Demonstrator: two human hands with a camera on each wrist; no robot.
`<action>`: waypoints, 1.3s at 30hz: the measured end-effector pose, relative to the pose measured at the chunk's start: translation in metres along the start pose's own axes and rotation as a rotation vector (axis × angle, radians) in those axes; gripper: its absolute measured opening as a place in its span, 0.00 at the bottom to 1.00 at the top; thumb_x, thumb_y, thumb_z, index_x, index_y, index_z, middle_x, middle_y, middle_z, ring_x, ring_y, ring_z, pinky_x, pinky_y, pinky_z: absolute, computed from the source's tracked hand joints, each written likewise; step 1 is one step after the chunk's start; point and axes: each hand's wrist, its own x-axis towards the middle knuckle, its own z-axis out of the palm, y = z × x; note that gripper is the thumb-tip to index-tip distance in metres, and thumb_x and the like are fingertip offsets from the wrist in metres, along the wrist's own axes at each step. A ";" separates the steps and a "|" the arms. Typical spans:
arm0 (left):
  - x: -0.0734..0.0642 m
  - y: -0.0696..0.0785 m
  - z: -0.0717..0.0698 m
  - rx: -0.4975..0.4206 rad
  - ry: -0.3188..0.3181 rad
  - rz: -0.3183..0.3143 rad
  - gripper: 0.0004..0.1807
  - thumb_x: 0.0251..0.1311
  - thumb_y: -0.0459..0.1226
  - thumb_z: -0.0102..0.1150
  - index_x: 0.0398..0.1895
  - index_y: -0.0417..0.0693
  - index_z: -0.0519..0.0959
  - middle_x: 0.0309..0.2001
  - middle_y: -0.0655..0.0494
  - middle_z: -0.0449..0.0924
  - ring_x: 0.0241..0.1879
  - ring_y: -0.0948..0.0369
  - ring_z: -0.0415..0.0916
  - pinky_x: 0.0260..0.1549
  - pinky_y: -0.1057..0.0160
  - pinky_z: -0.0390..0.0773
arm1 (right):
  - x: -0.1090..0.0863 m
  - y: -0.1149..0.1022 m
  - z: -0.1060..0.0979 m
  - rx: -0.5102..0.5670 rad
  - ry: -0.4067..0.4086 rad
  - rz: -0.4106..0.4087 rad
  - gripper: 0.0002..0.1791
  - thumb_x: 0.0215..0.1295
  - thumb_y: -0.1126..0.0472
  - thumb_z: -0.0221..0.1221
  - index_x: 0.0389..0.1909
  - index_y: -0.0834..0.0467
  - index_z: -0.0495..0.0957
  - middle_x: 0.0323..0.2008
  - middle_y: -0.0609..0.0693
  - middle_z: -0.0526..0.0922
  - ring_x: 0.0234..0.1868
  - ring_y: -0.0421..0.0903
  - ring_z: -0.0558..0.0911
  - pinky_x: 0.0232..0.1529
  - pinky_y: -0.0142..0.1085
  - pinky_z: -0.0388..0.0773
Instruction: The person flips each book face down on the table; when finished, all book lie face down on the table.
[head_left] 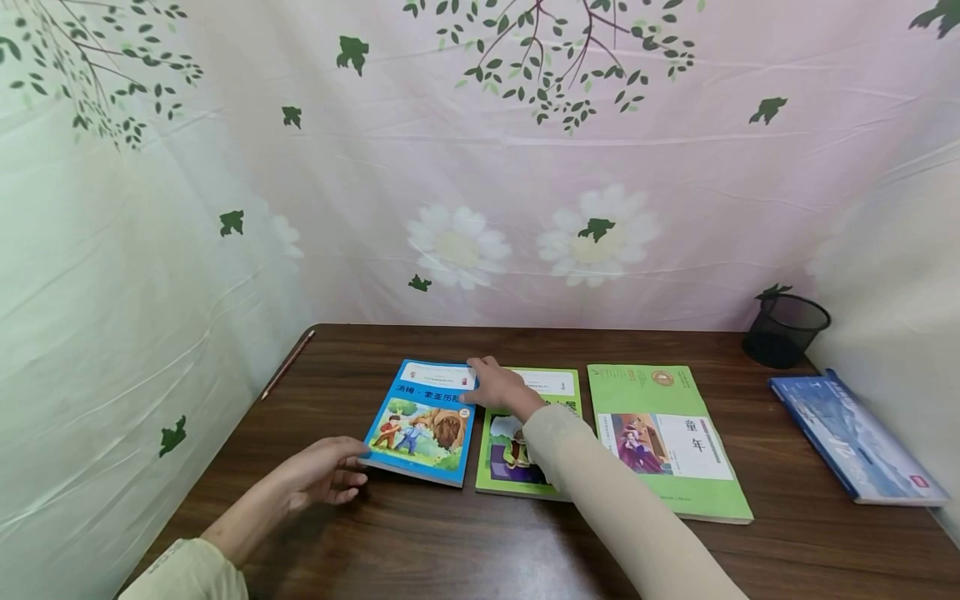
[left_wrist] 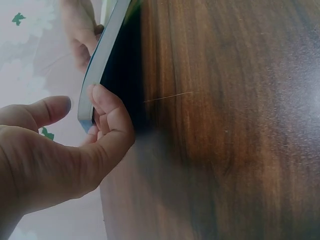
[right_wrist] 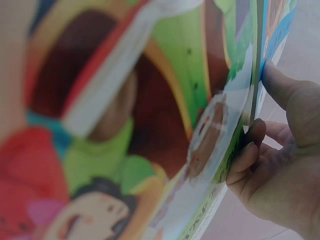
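A blue picture-cover book (head_left: pixel 420 425) lies left of the other books, and its lower edge stands off the table in the left wrist view. At its lower left corner is my left hand (head_left: pixel 322 471). The fingers (left_wrist: pixel 112 107) curl under that corner, while the thumb sits on the cover side, seemingly apart from it. My right hand (head_left: pixel 498 387) pinches the blue book's upper right edge, with its thumb on the blue cover (right_wrist: pixel 280 42). Right beside lies a yellow-green book (head_left: pixel 517 450), partly hidden by my right hand and forearm.
A larger green book (head_left: pixel 667 442) lies right of the yellow-green one. Farther right is a blue-and-white book (head_left: pixel 855 442), with a black mesh pen holder (head_left: pixel 783 333) behind it. A pencil (head_left: pixel 288 364) lies along the left table edge. Printed cloth (head_left: pixel 480 167) hangs behind.
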 end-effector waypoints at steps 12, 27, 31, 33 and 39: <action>-0.001 0.007 0.002 0.057 0.010 0.042 0.22 0.72 0.42 0.53 0.57 0.33 0.66 0.41 0.47 0.74 0.29 0.64 0.79 0.30 0.65 0.81 | -0.002 -0.001 -0.001 0.001 -0.007 -0.004 0.44 0.66 0.42 0.63 0.78 0.46 0.55 0.77 0.55 0.56 0.69 0.59 0.71 0.64 0.57 0.72; -0.002 0.008 0.001 0.125 0.044 0.081 0.23 0.71 0.39 0.55 0.59 0.31 0.65 0.41 0.47 0.75 0.32 0.60 0.78 0.31 0.64 0.81 | -0.002 0.000 -0.002 0.000 -0.010 -0.015 0.44 0.67 0.42 0.62 0.78 0.46 0.54 0.77 0.56 0.56 0.67 0.58 0.72 0.64 0.57 0.73; -0.003 0.009 0.002 0.132 0.056 0.089 0.22 0.71 0.39 0.55 0.58 0.31 0.66 0.41 0.47 0.75 0.33 0.60 0.78 0.33 0.63 0.81 | -0.003 -0.001 -0.001 -0.005 -0.005 -0.020 0.43 0.67 0.42 0.62 0.79 0.46 0.54 0.77 0.56 0.56 0.67 0.59 0.72 0.64 0.57 0.72; -0.004 0.009 0.002 0.149 0.058 0.095 0.23 0.71 0.40 0.55 0.59 0.30 0.66 0.41 0.47 0.76 0.33 0.60 0.78 0.34 0.61 0.82 | -0.003 -0.001 -0.001 -0.009 -0.004 -0.022 0.43 0.67 0.42 0.62 0.79 0.46 0.54 0.77 0.56 0.56 0.67 0.59 0.72 0.64 0.57 0.72; -0.004 0.009 0.003 0.194 0.112 0.115 0.22 0.71 0.39 0.56 0.58 0.30 0.69 0.40 0.47 0.78 0.35 0.59 0.79 0.37 0.59 0.83 | -0.001 0.001 0.000 -0.018 0.001 -0.018 0.44 0.66 0.42 0.62 0.78 0.47 0.55 0.77 0.56 0.57 0.67 0.59 0.72 0.64 0.57 0.72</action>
